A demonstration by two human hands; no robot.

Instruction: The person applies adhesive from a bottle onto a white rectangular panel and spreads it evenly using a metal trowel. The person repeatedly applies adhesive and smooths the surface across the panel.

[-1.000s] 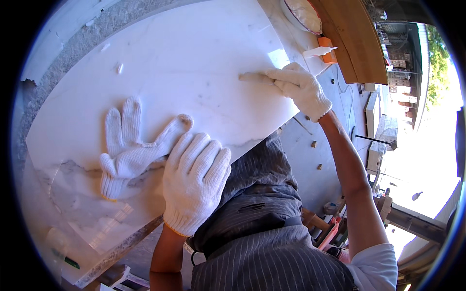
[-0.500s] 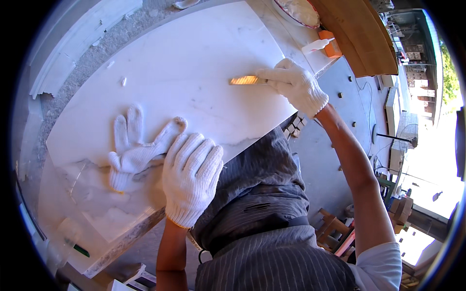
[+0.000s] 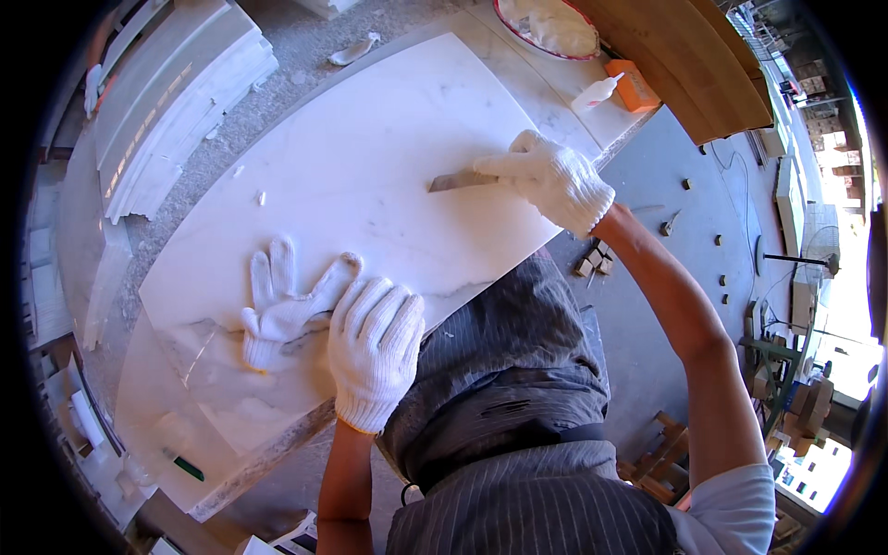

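Right hand point(image 3: 557, 182): closed on flat blade point(image 3: 453, 181), over slab point(image 3: 356, 139) | left hand point(image 3: 376, 344): flat, fingers extended, slab's near edge | glove point(image 3: 285, 313): on slab

White squeeze bottle point(image 3: 595, 93) and orange box point(image 3: 633, 87), set side by side near the bench's point(image 3: 264, 462) right edge; red-rimmed bowl point(image 3: 549, 28), placed beyond them; green item point(image 3: 189, 468), laid by the left near corner.

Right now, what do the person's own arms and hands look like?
The left hand wears a white ribbed-knit glove with a yellow-orange cuff edge. The right hand wears a white knit one too. The left forearm is bare; the right arm is bare up to a short pale sleeve. No cables show on either.
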